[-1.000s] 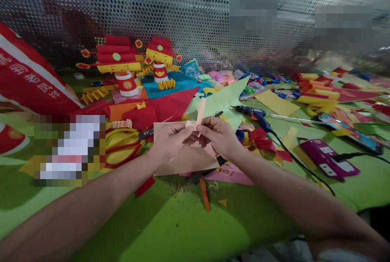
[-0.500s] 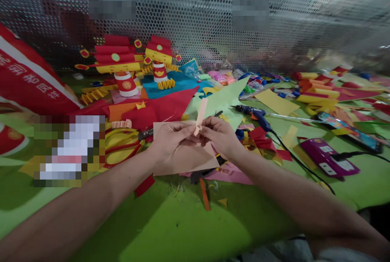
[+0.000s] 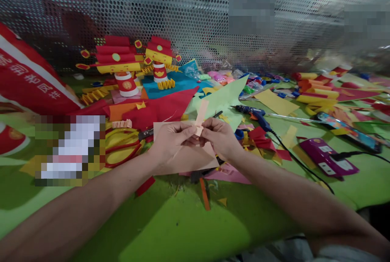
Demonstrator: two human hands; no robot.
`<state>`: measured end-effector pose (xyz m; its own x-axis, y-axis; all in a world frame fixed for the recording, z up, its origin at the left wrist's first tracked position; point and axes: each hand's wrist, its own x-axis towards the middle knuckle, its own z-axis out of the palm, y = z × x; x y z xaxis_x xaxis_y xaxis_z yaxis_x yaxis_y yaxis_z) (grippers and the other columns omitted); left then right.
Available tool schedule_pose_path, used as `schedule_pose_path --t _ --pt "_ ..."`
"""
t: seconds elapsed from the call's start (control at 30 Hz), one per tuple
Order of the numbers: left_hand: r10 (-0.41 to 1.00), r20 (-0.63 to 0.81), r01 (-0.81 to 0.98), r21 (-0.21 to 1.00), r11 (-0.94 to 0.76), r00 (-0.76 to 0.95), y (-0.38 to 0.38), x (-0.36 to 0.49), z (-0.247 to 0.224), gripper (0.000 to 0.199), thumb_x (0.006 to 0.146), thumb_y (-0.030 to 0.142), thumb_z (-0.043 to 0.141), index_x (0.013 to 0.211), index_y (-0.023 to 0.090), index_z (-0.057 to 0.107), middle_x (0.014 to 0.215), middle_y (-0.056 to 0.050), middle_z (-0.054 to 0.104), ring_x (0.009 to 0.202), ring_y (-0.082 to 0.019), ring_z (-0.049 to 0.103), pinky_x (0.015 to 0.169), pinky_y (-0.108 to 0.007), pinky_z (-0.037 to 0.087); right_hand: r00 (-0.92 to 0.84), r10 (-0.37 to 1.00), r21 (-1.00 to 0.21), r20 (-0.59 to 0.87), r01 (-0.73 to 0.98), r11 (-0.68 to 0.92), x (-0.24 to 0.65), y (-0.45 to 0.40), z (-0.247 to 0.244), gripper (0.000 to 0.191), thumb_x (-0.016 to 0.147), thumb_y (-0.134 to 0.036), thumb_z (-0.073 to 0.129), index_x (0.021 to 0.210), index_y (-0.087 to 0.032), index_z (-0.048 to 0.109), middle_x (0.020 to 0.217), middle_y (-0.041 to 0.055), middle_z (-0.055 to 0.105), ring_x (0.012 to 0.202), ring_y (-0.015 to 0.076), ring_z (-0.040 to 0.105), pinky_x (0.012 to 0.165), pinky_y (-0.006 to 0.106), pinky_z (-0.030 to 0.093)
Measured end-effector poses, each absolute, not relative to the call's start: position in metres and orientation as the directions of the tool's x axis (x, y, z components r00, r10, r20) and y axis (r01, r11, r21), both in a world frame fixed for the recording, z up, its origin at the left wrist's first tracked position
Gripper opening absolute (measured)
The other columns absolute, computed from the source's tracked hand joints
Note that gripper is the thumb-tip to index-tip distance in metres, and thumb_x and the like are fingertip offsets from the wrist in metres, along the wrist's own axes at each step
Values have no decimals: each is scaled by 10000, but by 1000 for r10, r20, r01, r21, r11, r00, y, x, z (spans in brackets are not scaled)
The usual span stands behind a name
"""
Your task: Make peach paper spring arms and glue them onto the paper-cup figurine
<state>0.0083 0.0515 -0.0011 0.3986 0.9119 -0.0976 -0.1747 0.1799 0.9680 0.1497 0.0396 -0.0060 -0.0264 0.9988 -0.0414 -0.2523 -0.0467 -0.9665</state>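
Between my fingertips is a pale peach paper strip [image 3: 202, 111], its free end pointing up and away from me, its near end folded. My left hand [image 3: 175, 138] pinches the folded end from the left. From the right, my right hand [image 3: 221, 135] pinches the same fold with thumb and fingers. Under both hands lies a sheet of peach-brown paper [image 3: 189, 162]. A small pleated peach paper piece [image 3: 122, 124] rests to the left, behind red-handled scissors [image 3: 122, 148] whose blades point toward my left hand.
Two red and yellow paper figures [image 3: 123, 71] stand at the back left. Right of my hands lie a blue glue gun [image 3: 256, 113] with its cord, a purple power strip [image 3: 329, 158] and a phone [image 3: 350, 132]. Coloured scraps cover the green table [image 3: 170, 221].
The fold at the near end of the strip has turned slightly between my fingertips and shows a flatter face. Both hands stay in nearly the same place.
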Motion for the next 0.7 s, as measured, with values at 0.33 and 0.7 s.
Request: schedule_pose_path --t 0.33,0.7 --pt "932 -50 -161 980 115 359 47 10 3 236 661 345 702 664 114 653 569 -17 655 482 -88 598 491 -185 482 -71 997 -947 -5 -321 -27 153 39 -8 330 471 -394 814 570 -162 600 431 -39 584 354 69 516 384 190 446" --pt "947 -12 -67 997 35 320 48 10 -1 215 713 325 650 702 111 633 573 -21 644 513 -98 594 528 -206 499 -58 998 -991 11 -133 3 150 36 -3 412 506 -488 772 580 -169 522 432 -58 550 367 68 510 392 204 437"
